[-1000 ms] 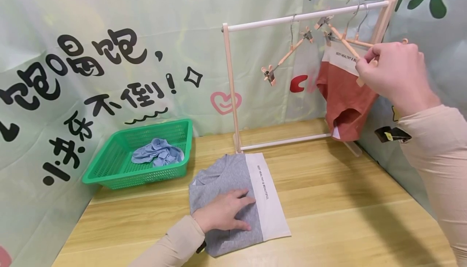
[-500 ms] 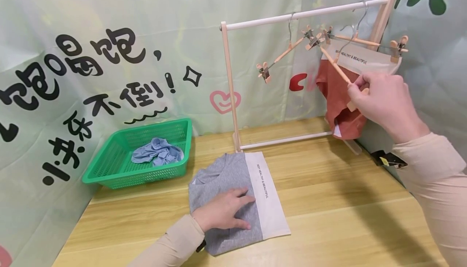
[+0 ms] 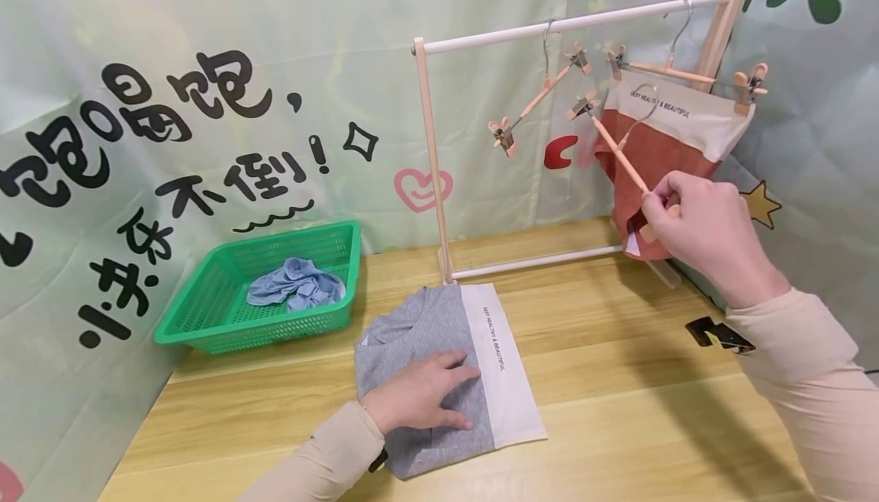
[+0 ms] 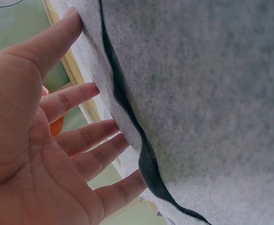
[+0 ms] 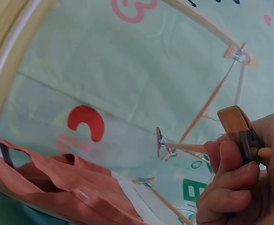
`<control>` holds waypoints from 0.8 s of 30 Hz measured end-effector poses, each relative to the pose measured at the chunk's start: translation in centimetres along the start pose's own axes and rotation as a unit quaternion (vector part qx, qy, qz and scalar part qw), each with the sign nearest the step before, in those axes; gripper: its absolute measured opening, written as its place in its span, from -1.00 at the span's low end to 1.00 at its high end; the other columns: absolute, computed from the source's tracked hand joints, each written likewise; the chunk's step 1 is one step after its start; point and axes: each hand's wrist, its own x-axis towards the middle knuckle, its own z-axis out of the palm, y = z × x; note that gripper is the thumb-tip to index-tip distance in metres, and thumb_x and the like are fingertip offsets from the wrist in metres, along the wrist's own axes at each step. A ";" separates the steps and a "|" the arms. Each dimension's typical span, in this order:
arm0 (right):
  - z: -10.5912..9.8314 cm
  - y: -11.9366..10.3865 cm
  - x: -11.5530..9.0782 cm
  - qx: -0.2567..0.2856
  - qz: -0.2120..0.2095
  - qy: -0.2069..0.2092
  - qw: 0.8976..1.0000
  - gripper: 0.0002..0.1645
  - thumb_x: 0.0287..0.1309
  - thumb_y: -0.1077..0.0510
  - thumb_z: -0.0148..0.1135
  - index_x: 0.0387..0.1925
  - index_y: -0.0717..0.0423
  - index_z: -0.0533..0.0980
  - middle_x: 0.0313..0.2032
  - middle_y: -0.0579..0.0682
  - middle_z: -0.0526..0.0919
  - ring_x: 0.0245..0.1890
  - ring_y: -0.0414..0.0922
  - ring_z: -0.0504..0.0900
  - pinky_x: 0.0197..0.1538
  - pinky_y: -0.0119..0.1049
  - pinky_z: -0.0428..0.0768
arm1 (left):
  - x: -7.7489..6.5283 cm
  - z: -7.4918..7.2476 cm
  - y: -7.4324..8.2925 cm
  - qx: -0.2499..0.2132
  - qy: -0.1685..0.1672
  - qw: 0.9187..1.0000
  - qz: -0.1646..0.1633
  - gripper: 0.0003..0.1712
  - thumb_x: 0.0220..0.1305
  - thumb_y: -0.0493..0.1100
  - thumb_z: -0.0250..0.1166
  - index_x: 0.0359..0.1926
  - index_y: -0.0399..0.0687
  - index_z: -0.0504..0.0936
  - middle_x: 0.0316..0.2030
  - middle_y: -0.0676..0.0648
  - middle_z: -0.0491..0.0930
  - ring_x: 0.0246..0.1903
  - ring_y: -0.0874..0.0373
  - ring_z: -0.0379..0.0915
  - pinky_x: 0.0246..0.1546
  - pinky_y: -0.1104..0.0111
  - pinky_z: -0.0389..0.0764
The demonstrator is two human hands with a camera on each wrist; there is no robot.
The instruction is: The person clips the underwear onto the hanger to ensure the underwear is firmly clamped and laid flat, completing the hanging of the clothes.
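Observation:
A grey garment point(image 3: 439, 326) with a white lettered band point(image 3: 511, 387) lies flat on the wooden table. My left hand point(image 3: 420, 397) rests on it with fingers spread; the left wrist view shows its straight fingers point(image 4: 83, 140) at the fabric. In my right hand point(image 3: 707, 239) I hold a clip hanger point(image 3: 618, 152) by its bar near one end, its metal hook off the rack. The wooden clip point(image 5: 234, 121) at the held end shows beside my thumb in the right wrist view. Behind hangs a rust-red garment point(image 3: 690, 155), clipped to another hanger point(image 3: 669, 72).
The rack's white top rail point(image 3: 487, 38) carries the red garment's hanger and a bare clip hanger point(image 3: 542, 99). A green basket point(image 3: 257, 338) at the left holds a crumpled blue cloth point(image 3: 295, 286). Printed fabric walls enclose the back and sides.
My right hand has brought the clip hanger down and slightly left; its hook came away from the rail, baring the red garment's hanger. My left hand has stayed on the grey garment.

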 end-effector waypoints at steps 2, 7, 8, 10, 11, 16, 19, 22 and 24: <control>0.5 0.0 -0.2 0.002 -0.003 -0.003 1.000 -0.66 0.45 0.04 0.04 -0.36 0.16 0.59 -0.73 -0.07 0.44 -0.58 0.01 0.40 -0.47 -0.19 0.28 | 0.0 0.0 0.0 -0.002 -0.001 1.000 -0.002 -0.15 0.31 0.31 0.49 0.50 0.12 0.51 0.55 -0.21 0.40 0.48 -0.12 0.44 0.43 0.03 0.55; 2.1 0.2 -1.0 0.013 -0.008 -0.014 1.000 -0.68 0.47 0.04 0.08 -0.37 0.09 0.60 -0.69 -0.11 0.55 -0.58 -0.02 0.47 -0.46 -0.19 0.32 | -0.1 0.1 -0.1 -0.004 0.000 1.000 -0.003 -0.15 0.30 0.31 0.49 0.50 0.13 0.51 0.55 -0.21 0.39 0.48 -0.13 0.44 0.41 0.00 0.57; 2.5 0.3 -1.2 0.015 -0.012 -0.017 1.000 -0.69 0.48 0.05 0.08 -0.36 0.09 0.59 -0.67 -0.10 0.58 -0.57 -0.01 0.49 -0.46 -0.19 0.33 | 0.0 0.1 -0.1 -0.004 0.000 1.000 -0.003 -0.15 0.31 0.31 0.49 0.50 0.13 0.51 0.55 -0.21 0.40 0.48 -0.13 0.44 0.41 0.00 0.57; 3.4 0.4 -1.6 0.018 -0.017 -0.027 0.999 -0.70 0.51 0.06 0.08 -0.34 0.10 0.56 -0.64 -0.09 0.62 -0.57 0.01 0.53 -0.47 -0.18 0.34 | 0.0 0.1 -0.1 -0.003 0.001 1.000 -0.002 -0.15 0.31 0.31 0.49 0.50 0.14 0.51 0.55 -0.21 0.40 0.47 -0.14 0.44 0.40 0.00 0.57; 3.9 0.4 -1.9 0.018 -0.020 -0.031 0.999 -0.71 0.51 0.07 0.07 -0.33 0.11 0.55 -0.63 -0.06 0.61 -0.57 0.03 0.54 -0.48 -0.17 0.35 | 0.0 0.2 -0.1 -0.002 0.002 1.000 -0.001 -0.15 0.31 0.31 0.49 0.50 0.14 0.51 0.55 -0.21 0.40 0.47 -0.14 0.45 0.40 0.00 0.57; 6.7 0.2 -3.7 0.027 -0.025 -0.066 0.997 -0.75 0.55 0.11 0.02 -0.28 0.11 0.51 -0.59 -0.01 0.64 -0.58 0.07 0.59 -0.53 -0.05 0.42 | 0.0 0.3 -0.2 -0.002 0.006 1.000 0.000 -0.16 0.30 0.30 0.50 0.50 0.15 0.51 0.54 -0.21 0.42 0.46 -0.13 0.46 0.41 0.02 0.57; 8.5 0.0 -5.0 0.047 -0.022 -0.103 0.993 -0.74 0.57 0.11 -0.01 -0.28 0.10 0.50 -0.55 -0.03 0.71 -0.58 -0.02 0.63 -0.55 -0.09 0.43 | 0.0 0.4 -0.2 -0.002 0.008 1.000 0.000 -0.16 0.30 0.30 0.50 0.50 0.15 0.51 0.54 -0.21 0.42 0.46 -0.12 0.46 0.40 0.02 0.58; 10.1 -0.2 -6.2 0.065 -0.013 -0.142 0.988 -0.72 0.60 0.10 -0.04 -0.29 0.08 0.49 -0.52 -0.07 0.75 -0.59 -0.14 0.59 -0.54 -0.19 0.38 | 0.0 0.4 -0.2 -0.001 0.007 1.000 0.000 -0.16 0.30 0.31 0.49 0.50 0.17 0.51 0.54 -0.21 0.41 0.47 -0.12 0.45 0.40 0.01 0.57; 11.0 -0.3 -7.0 0.074 -0.016 -0.154 0.985 -0.72 0.60 0.12 -0.03 -0.30 0.08 0.48 -0.53 -0.08 0.72 -0.60 -0.17 0.55 -0.53 -0.22 0.38 | 0.0 0.4 -0.2 -0.001 0.006 1.000 0.000 -0.16 0.31 0.32 0.48 0.51 0.17 0.50 0.55 -0.20 0.41 0.47 -0.12 0.45 0.40 0.00 0.57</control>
